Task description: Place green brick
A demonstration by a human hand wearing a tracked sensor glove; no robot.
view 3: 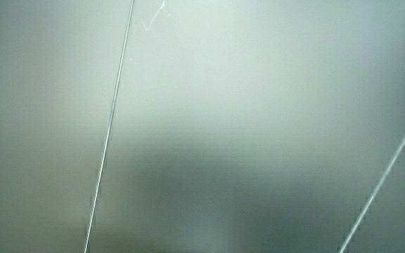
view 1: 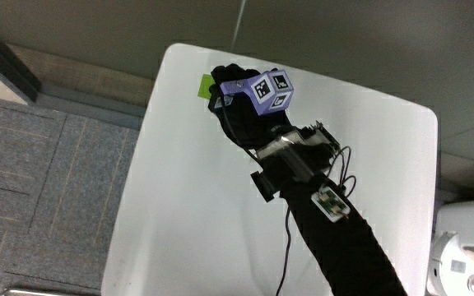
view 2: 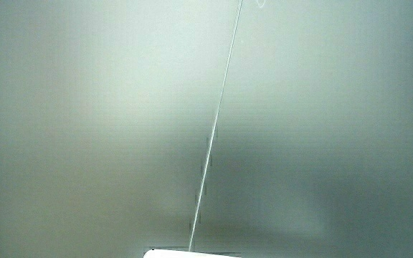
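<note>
Covering most of the green brick (view 1: 205, 85), the hand (view 1: 241, 103) hides its fingers' state.

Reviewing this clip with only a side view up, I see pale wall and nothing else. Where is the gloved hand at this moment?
Observer: In the main view, the black-gloved hand is over the small green brick, close to the edge of the white table.
Operator: Is the brick fully visible?
Observer: No. Only a green sliver shows beside the hand, and the rest is hidden under it.
Operator: Is the marker cube showing?
Observer: Yes. The purple patterned cube sits on the hand's back, with its black-and-white faces in plain sight.
</note>
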